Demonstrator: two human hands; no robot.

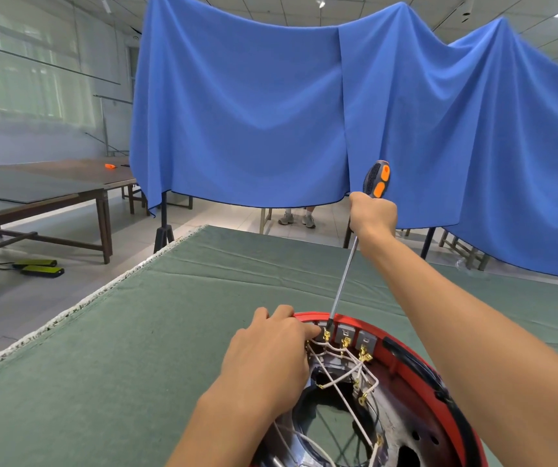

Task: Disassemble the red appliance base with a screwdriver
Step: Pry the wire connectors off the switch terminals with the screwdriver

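Note:
The red appliance base (415,372) lies open side up at the near right of the green-covered table (136,332), showing white wires, brass terminals and grey switch blocks inside. My left hand (271,358) rests on the base's far left rim, fingers curled over the edge beside the terminals. My right hand (373,215) grips the black and orange handle of a long screwdriver (345,274). Its shaft slants down and its tip sits at the leftmost terminal block just inside the far rim. My right forearm crosses above the base.
A blue cloth (271,112) hangs as a screen behind the table, with a person's shoes (296,219) below it. Brown wooden tables (52,187) stand at the left with an orange item on one. Yellow-black devices (40,267) lie on the floor.

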